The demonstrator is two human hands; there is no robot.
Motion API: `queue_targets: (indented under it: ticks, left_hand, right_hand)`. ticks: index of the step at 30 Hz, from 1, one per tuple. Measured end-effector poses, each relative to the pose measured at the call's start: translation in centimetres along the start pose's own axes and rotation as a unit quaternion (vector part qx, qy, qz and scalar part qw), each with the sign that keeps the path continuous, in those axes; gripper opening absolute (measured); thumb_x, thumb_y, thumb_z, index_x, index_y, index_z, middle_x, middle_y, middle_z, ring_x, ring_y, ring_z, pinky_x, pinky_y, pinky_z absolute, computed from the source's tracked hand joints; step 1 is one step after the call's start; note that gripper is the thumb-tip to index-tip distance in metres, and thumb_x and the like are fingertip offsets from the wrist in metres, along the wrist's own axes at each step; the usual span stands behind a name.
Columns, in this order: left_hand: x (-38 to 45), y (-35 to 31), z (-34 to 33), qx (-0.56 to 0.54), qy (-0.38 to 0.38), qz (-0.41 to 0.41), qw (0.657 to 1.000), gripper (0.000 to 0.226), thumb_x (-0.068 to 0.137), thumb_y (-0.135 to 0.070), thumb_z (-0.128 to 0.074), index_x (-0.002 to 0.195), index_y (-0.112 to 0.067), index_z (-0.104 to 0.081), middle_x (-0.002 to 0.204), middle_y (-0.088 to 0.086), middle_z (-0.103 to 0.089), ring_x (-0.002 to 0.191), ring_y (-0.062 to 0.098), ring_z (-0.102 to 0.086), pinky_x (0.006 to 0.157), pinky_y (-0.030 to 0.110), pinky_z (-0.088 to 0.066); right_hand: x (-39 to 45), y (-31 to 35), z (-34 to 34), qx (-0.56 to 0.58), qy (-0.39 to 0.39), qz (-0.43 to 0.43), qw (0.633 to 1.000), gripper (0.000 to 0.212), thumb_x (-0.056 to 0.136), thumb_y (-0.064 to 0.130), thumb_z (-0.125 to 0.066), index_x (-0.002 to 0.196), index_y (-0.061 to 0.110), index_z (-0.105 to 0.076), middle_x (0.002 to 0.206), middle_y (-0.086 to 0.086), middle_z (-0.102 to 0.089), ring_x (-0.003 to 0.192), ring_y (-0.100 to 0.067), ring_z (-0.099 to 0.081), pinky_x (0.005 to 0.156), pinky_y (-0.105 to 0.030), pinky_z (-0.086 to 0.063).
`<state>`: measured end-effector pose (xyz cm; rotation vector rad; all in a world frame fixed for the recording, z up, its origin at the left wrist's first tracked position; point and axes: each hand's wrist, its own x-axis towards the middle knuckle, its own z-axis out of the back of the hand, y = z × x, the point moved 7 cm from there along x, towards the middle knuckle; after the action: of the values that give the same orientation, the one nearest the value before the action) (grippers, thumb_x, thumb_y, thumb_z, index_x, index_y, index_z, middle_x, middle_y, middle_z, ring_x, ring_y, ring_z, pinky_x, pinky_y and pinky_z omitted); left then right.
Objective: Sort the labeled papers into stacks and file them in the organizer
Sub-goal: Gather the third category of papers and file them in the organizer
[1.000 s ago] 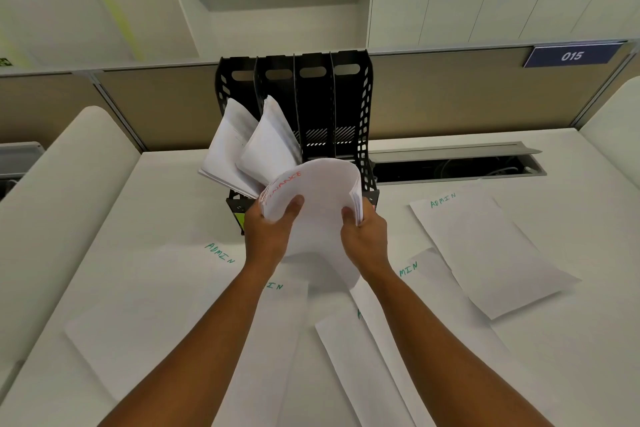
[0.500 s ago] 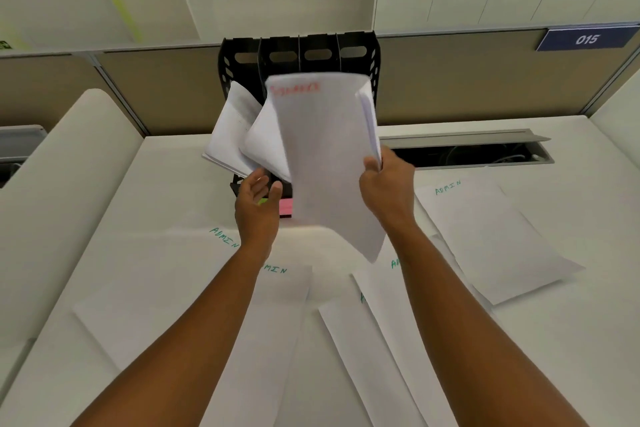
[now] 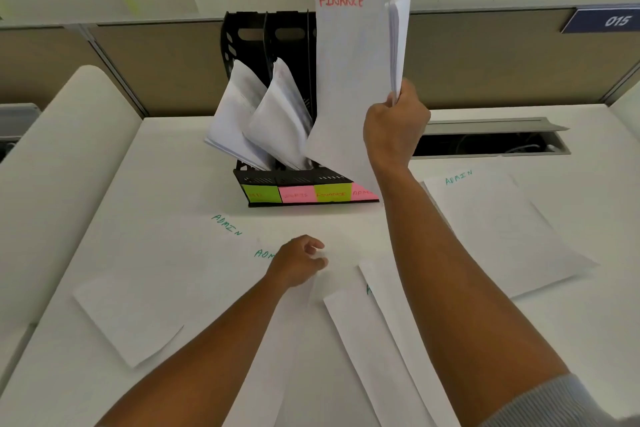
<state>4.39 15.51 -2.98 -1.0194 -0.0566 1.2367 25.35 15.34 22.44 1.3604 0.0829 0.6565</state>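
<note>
My right hand (image 3: 394, 130) grips a stack of white sheets marked FINANCE in red (image 3: 349, 80), held upright in front of the black file organizer (image 3: 266, 42). The stack's lower corner hangs over the organizer's right slots. Two leaning paper bundles (image 3: 263, 118) fill the organizer's left slots. Green and pink sticky labels (image 3: 308, 193) run along its front. My left hand (image 3: 299, 262) sits low on the desk with loosely curled fingers, resting on a sheet marked ADMIN (image 3: 194, 274) and holding nothing.
Several loose ADMIN sheets lie on the white desk, one at the right (image 3: 498, 229) and others near my right forearm (image 3: 377, 340). An open cable tray (image 3: 485, 142) runs behind. A partition wall with a blue 015 sign (image 3: 613, 21) backs the desk.
My left hand let go of the FINANCE stack and dropped to the desk. My right hand raised the stack upright, above and in front of the organizer.
</note>
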Motion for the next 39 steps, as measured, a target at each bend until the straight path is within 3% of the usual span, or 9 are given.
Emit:
queue_targets:
  ticks: [4,9,11,17,22,26,29,34,39]
  left_hand:
    - [0.3,0.1,-0.6,0.035,0.016,-0.010,0.999,0.034,0.077,-0.038,-0.076,0.108,-0.031,-0.065,0.104,-0.010,-0.063,0.096,0.010,-0.061,0.082,0.024,-0.047]
    - [0.9,-0.1,-0.9,0.039,0.038,-0.007,0.998,0.033,0.073,-0.040,-0.079,0.102,-0.032,-0.066,0.094,-0.012,-0.065,0.084,0.004,-0.061,0.073,0.020,-0.045]
    - [1.0,-0.1,-1.1,0.042,0.044,-0.005,0.998,0.032,0.073,-0.041,-0.079,0.101,-0.032,-0.066,0.091,-0.014,-0.064,0.081,0.003,-0.060,0.069,0.020,-0.044]
    - [1.3,-0.5,-1.7,0.060,0.057,-0.010,0.997,0.039,0.070,-0.048,-0.080,0.103,-0.032,-0.065,0.090,-0.014,-0.063,0.082,0.005,-0.060,0.069,0.021,-0.044]
    - [1.2,-0.8,-1.9,0.062,0.081,-0.016,0.995,0.050,0.065,-0.048,-0.084,0.107,-0.029,-0.066,0.091,-0.013,-0.063,0.085,0.008,-0.062,0.076,0.022,-0.048]
    - [1.2,-1.2,-2.3,0.084,0.113,-0.028,0.990,0.053,0.064,-0.048,-0.085,0.109,-0.029,-0.066,0.099,-0.010,-0.065,0.093,0.011,-0.063,0.086,0.030,-0.053]
    - [1.3,-1.2,-2.5,0.098,0.124,-0.035,0.987,0.051,0.065,-0.046,-0.085,0.110,-0.030,-0.066,0.103,-0.008,-0.066,0.095,0.012,-0.063,0.088,0.031,-0.053]
    - [1.7,-1.0,-2.6,0.104,0.121,-0.035,0.987,0.047,0.066,-0.045,-0.084,0.108,-0.032,-0.066,0.100,-0.010,-0.065,0.092,0.011,-0.064,0.085,0.029,-0.054]
    - [2.0,-0.9,-2.5,0.104,0.118,-0.037,0.987,0.049,0.067,-0.046,-0.084,0.110,-0.031,-0.066,0.099,-0.010,-0.066,0.091,0.012,-0.064,0.085,0.029,-0.054]
  right_hand:
    - [0.6,-0.1,-0.1,-0.032,-0.043,-0.002,0.999,0.015,0.073,-0.008,-0.039,0.076,0.004,-0.048,0.064,0.000,-0.049,0.053,-0.011,-0.045,0.046,-0.022,-0.045]
    - [0.6,-0.1,-0.8,-0.049,-0.036,0.036,0.998,0.008,0.080,-0.002,-0.048,0.085,0.003,-0.051,0.079,0.002,-0.055,0.067,-0.011,-0.054,0.045,-0.003,-0.039]
    - [0.4,-0.3,-1.3,-0.045,-0.035,0.041,0.998,0.010,0.082,-0.002,-0.049,0.089,0.003,-0.053,0.080,0.004,-0.053,0.063,-0.011,-0.052,0.047,0.001,-0.038]
    - [0.3,-1.2,-3.4,-0.005,-0.023,0.019,1.000,0.019,0.074,-0.009,-0.044,0.087,0.002,-0.053,0.073,0.002,-0.052,0.058,-0.006,-0.050,0.046,-0.008,-0.043]
    - [1.0,-1.8,-5.9,0.030,-0.008,0.009,0.999,0.028,0.074,-0.011,-0.037,0.089,0.009,-0.050,0.072,-0.004,-0.053,0.056,-0.006,-0.047,0.045,-0.009,-0.039]
    - [1.8,-3.0,-7.9,0.039,-0.007,0.008,0.999,0.033,0.086,-0.005,-0.038,0.116,-0.001,-0.052,0.097,-0.013,-0.063,0.084,-0.020,-0.061,0.064,-0.012,-0.050]
    - [2.1,-3.7,-9.6,0.060,0.003,0.023,0.998,0.035,0.088,0.001,-0.036,0.119,0.000,-0.052,0.108,-0.014,-0.059,0.095,-0.022,-0.056,0.074,-0.003,-0.041]
    - [1.7,-7.0,-12.4,0.076,0.055,-0.027,0.995,0.024,0.092,0.002,-0.039,0.115,0.003,-0.047,0.111,-0.013,-0.055,0.097,-0.023,-0.055,0.069,0.003,-0.038]
    - [0.7,-10.0,-13.7,0.069,0.140,-0.107,0.982,0.029,0.081,-0.006,-0.046,0.106,0.009,-0.043,0.100,-0.009,-0.051,0.076,-0.010,-0.052,0.046,-0.002,-0.038]
